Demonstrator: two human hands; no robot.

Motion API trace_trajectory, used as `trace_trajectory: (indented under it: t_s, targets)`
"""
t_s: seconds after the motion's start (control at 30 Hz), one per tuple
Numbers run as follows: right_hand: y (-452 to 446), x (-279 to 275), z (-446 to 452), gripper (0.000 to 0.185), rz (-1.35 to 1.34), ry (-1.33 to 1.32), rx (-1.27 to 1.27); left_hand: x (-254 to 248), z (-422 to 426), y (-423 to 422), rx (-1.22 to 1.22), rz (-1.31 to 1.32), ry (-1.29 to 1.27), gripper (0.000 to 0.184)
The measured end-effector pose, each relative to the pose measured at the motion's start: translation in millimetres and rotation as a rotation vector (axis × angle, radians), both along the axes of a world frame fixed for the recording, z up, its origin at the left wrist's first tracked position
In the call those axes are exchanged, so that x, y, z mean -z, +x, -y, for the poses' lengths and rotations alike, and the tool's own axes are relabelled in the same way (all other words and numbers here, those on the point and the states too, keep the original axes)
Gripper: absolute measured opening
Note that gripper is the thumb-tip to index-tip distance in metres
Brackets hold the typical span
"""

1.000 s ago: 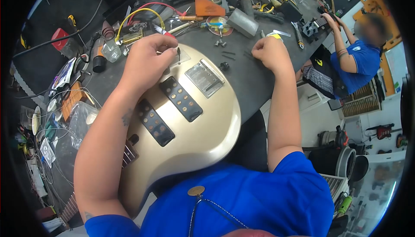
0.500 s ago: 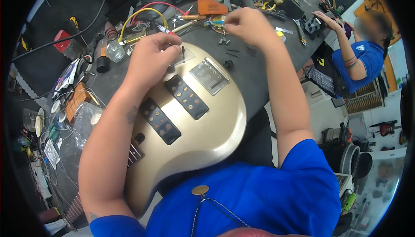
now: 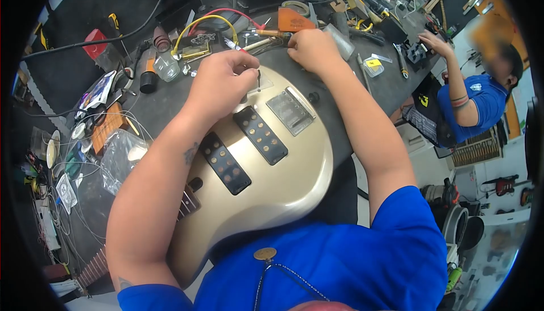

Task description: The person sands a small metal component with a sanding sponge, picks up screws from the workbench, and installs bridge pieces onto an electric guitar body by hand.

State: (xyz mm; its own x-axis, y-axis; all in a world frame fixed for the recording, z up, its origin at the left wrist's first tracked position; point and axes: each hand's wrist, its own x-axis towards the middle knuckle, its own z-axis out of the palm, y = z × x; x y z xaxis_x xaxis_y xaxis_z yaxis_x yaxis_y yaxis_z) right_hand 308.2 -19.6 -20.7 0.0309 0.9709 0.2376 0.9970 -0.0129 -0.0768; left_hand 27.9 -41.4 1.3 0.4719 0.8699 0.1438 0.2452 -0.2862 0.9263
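A gold electric bass guitar (image 3: 294, 189) lies across the bench in front of me. Set into its body are two black pickups (image 3: 260, 135) and a metal bridge (image 3: 290, 111). My left hand (image 3: 224, 81) rests over the body's upper edge, its fingers curled and pinched beside a small clear plate (image 3: 264, 82) with a dark slot. Whatever those fingers hold is hidden. Beyond the body, my right hand (image 3: 314, 50) reaches down to the bench top with fingers bent together; their tips and anything in them cannot be made out. A round black knob (image 3: 313, 98) sits beside the bridge end.
Yellow and red cables (image 3: 207, 22), an orange block (image 3: 293, 19) and a wooden-handled tool (image 3: 271, 33) lie at the back. On the left are a glass jar (image 3: 167, 68), a plastic bag (image 3: 122, 161) and loose wires. Another person (image 3: 481, 104) works at the right.
The view has shifted, so the bench items appear lower and further right. My right hand has come lower over the bench, covering where small metal parts lay. My left hand stays at the guitar's edge.
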Motion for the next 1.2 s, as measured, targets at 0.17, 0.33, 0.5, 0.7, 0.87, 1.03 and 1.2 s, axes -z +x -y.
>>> trace_trajectory:
  t_s: [0.17,0.33,0.5,0.7,0.87,1.03,1.2]
  targets:
    - [-2.7,-0.6,2.1,0.020,0.082,-0.003,-0.054,-5.0,0.8,-1.5,0.020,-0.088,0.063,0.029]
    - [-4.7,7.4,3.5,0.025,0.082,0.088,-0.074,-5.6,3.1,-0.8,0.010,-0.104,0.048,0.029]
    - [-4.2,4.0,4.9,0.022,-0.019,0.039,-0.111,-5.4,1.8,-2.3,0.008,-0.119,0.112,0.029]
    - [-6.6,4.2,7.2,0.021,-0.012,-0.053,-0.100,-5.7,2.3,-1.1,0.009,-0.102,0.074,0.029]
    - [-9.9,1.1,9.3,0.019,0.036,-0.012,-0.184,-8.8,4.4,-1.9,0.010,-0.112,0.055,0.030]
    - [32.2,-19.8,35.4,0.017,-0.271,0.177,-0.128,1.3,-3.1,-3.0,0.033,-0.087,0.029,0.028]
    - [83.1,-29.1,89.8,0.024,-0.328,-0.065,0.197,0.3,-2.0,-2.1,0.047,-0.057,-0.013,0.031]
